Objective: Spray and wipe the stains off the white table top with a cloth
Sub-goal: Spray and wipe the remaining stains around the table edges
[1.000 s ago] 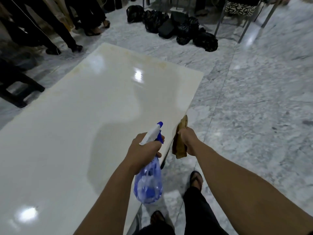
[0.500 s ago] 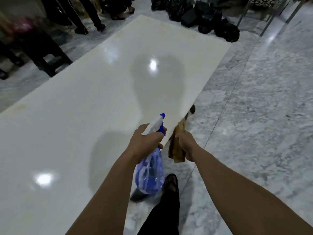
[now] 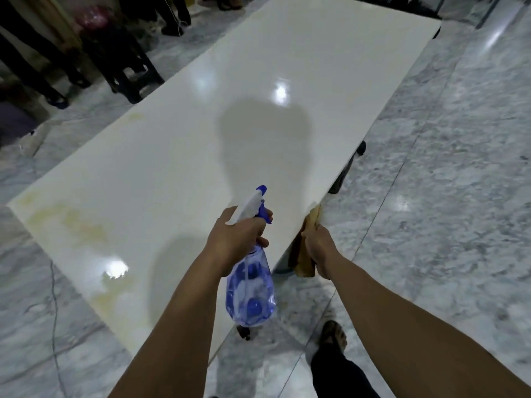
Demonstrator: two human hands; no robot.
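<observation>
the yellowish stains (image 3: 77, 222) were spread over the near left corner of the white desk (image 3: 201, 133), with a fainter patch close to the near edge and another on the far left edge; none looked wetted or wiped yet. the spray bottle (image 3: 251, 285) was held above the desk's near right part, its nozzle aimed forward along the top, the left hand (image 3: 234, 239) being closed round its neck with a finger on the blue trigger. the brown cloth (image 3: 304, 251) was bunched in the closed grip of the right hand (image 3: 319, 248), just beside the desk's right edge. compared with a second before, more of the near end had been brought into view and the stained corner uncovered, while both hands had kept their hold. the approach was judged finished and the first spray still to come, the bottle needing a turn leftward toward the stains. marble floor (image 3: 445, 196) lay all round.
</observation>
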